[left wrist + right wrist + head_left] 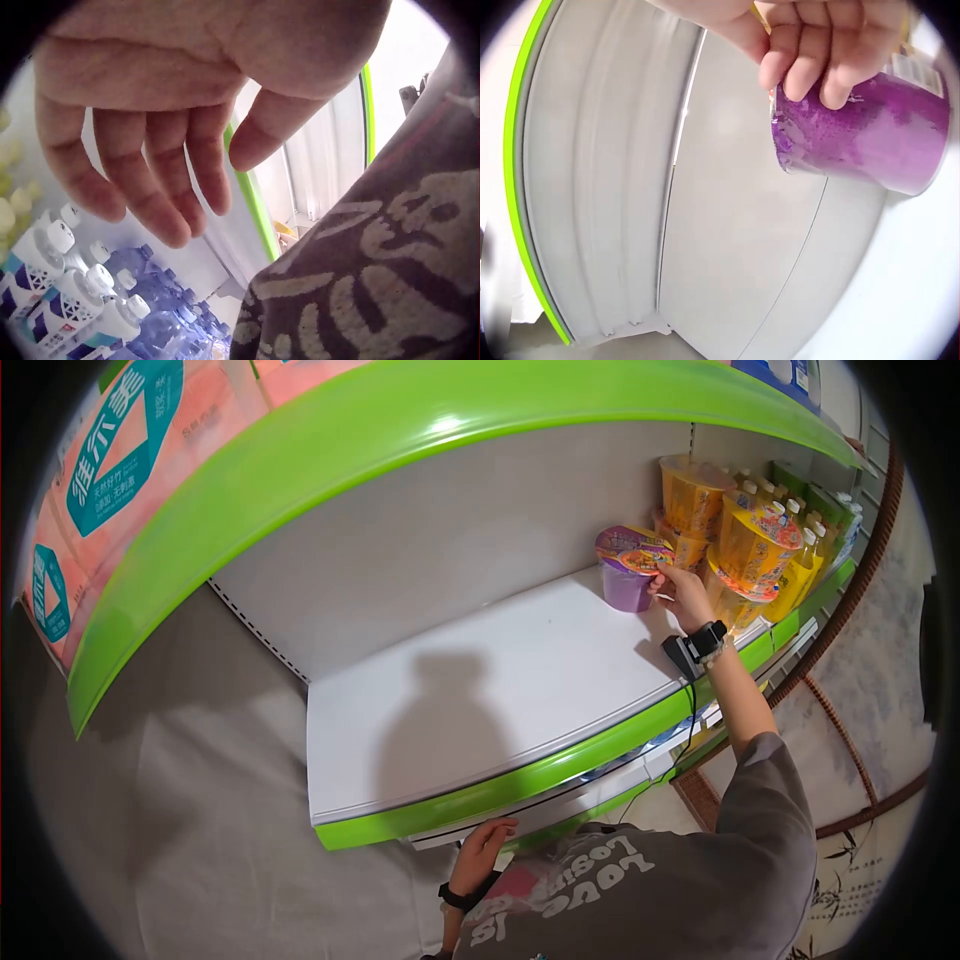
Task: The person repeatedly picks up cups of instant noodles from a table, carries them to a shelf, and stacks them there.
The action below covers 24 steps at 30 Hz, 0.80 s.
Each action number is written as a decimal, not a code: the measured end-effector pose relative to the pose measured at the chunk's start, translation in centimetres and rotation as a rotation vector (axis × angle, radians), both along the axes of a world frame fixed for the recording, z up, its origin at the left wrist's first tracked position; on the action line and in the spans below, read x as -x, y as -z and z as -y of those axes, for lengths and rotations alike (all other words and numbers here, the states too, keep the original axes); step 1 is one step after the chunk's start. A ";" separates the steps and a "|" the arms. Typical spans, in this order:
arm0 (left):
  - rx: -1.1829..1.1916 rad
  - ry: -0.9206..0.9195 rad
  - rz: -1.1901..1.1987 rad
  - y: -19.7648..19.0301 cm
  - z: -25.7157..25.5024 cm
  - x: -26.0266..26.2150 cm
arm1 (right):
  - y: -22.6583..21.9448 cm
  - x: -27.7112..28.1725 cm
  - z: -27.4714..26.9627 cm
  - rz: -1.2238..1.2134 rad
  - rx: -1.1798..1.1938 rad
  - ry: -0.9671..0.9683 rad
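My right hand holds a purple instant noodle cup at the right end of the white shelf. In the right wrist view, the fingers curl over the upper side of the purple cup, near its lid rim. Another purple printed lid shows just behind that cup. My left hand hangs in front of the shelf's green edge, fingers loosely bent and holding nothing. In the left wrist view, white-capped bottles appear beyond its fingers.
Stacked yellow noodle cups stand right of my right hand, with yellow bottles beside them. A green-edged upper shelf overhangs, carrying pink tissue packs. Blue-tinted bottles stand lower down. A cable hangs from my right wrist.
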<state>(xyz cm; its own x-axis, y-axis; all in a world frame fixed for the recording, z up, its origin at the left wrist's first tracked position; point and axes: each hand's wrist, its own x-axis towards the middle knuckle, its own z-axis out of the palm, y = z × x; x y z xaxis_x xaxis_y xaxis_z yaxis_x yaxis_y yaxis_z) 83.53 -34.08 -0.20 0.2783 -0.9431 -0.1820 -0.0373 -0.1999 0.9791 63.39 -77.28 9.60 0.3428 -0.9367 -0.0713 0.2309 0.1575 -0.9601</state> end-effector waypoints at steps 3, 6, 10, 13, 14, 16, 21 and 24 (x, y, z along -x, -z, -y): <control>-0.004 -0.013 -0.036 0.8 -0.3 0.0 | 0.1 -0.3 0.7 -0.020 -0.004 -0.004; -0.026 -0.015 -0.075 1.0 -0.5 0.5 | 0.1 -0.3 1.9 -0.006 -0.018 -0.009; -0.050 -0.016 -0.082 1.4 -0.7 0.7 | 0.1 -0.3 2.7 -0.025 -0.006 -0.022; -0.061 -0.024 -0.002 1.7 -0.8 0.8 | 0.0 -0.4 2.9 -0.045 0.032 -0.014; -0.060 -0.043 0.015 1.6 -0.6 1.0 | 0.0 -0.5 3.1 -0.039 0.027 -0.007; -0.058 -0.074 0.035 1.4 -0.2 1.8 | -0.3 -0.5 3.1 -0.031 0.024 -0.013; -0.062 -0.096 0.133 0.9 0.6 4.9 | -2.0 -0.3 -1.9 0.167 -0.185 -0.354; -0.040 -0.137 0.007 2.5 0.8 6.8 | -4.9 -0.2 -4.2 -0.020 0.005 -0.507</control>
